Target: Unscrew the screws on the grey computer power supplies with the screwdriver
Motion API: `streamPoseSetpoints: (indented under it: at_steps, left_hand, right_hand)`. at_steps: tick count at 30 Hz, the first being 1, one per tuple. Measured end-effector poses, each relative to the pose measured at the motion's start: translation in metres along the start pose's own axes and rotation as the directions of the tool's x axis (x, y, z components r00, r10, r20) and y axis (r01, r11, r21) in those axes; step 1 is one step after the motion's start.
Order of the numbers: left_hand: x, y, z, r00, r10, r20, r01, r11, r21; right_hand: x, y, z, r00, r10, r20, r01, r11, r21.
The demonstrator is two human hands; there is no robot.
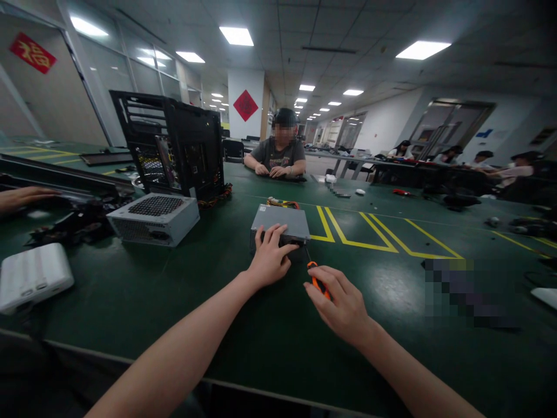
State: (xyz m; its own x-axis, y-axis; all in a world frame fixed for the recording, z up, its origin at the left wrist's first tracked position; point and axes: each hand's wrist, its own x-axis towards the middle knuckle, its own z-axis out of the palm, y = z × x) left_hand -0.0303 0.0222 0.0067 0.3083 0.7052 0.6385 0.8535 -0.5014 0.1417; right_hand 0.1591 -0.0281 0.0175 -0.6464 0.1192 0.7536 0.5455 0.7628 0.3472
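A grey metal power supply unit (282,217) lies on the green table in front of me. My left hand (270,252) rests against its near side, fingers spread over the top edge and thumb pointing right. In my right hand (342,299) is a screwdriver with an orange and black handle (319,281), the fingers wrapped round it. Its thin shaft points at the unit's near right corner; whether the tip touches is too small to tell. Coloured cables (282,202) show behind the unit.
To the left stand a second power supply unit (154,217) and a black computer case (174,145). A white box-shaped device (37,276) lies near the front left. Another person's hand (28,198) reaches in at far left. A person (278,148) sits opposite. Yellow tape (361,244) marks the table.
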Motion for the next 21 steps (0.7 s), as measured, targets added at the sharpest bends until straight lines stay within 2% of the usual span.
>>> streamPoseSetpoints:
  at_steps: [4,7,10,16,21]
  left_hand:
    - [0.0000,-0.0002,0.0011,1.000,-0.005,0.001,0.005,1.000,0.001]
    - [0.0003,0.0004,0.0006,1.000,-0.006,0.010,0.006,1.000,0.009]
    - [0.0007,0.0008,0.0003,1.000,-0.006,0.008,0.006,1.000,0.013]
    - [0.0003,0.0004,0.0011,1.000,0.009,-0.004,-0.009,1.000,0.014]
    - [0.0004,0.0006,0.0007,1.000,0.009,0.000,-0.009,1.000,0.021]
  right_hand:
    - [0.0002,-0.0038,0.0005,0.994,0.104,-0.025,-0.101,0.989,0.104]
    - [-0.0005,-0.0015,-0.0009,0.987,0.161,-0.023,-0.158,0.982,0.101]
    - [-0.0015,0.0006,-0.0031,0.990,0.142,-0.014,-0.141,0.988,0.065]
    - [-0.0024,-0.0040,-0.0003,0.995,0.102,0.007,-0.102,0.987,0.124]
    - [-0.0008,-0.0059,-0.0009,0.995,0.096,0.003,-0.096,0.995,0.026]
